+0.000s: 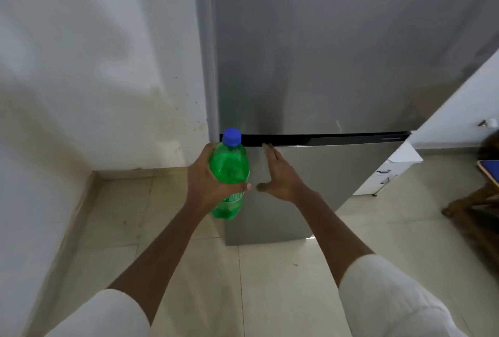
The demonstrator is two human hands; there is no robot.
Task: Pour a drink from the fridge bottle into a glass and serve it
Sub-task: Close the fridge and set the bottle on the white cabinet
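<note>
My left hand [208, 182] grips a green plastic bottle [229, 166] with a blue cap around its middle, holding it upright in front of the grey fridge [324, 66]. My right hand [280, 174] is flat, fingers straight, against the fridge's lower door just under the dark gap between the two doors. Both fridge doors appear closed. No glass is in view.
A white wall [94, 66] stands to the left of the fridge. Pale floor tiles [270, 282] lie underfoot. At the right are a white cabinet with drawers [388, 172] and a wooden piece of furniture with a blue top [486, 174].
</note>
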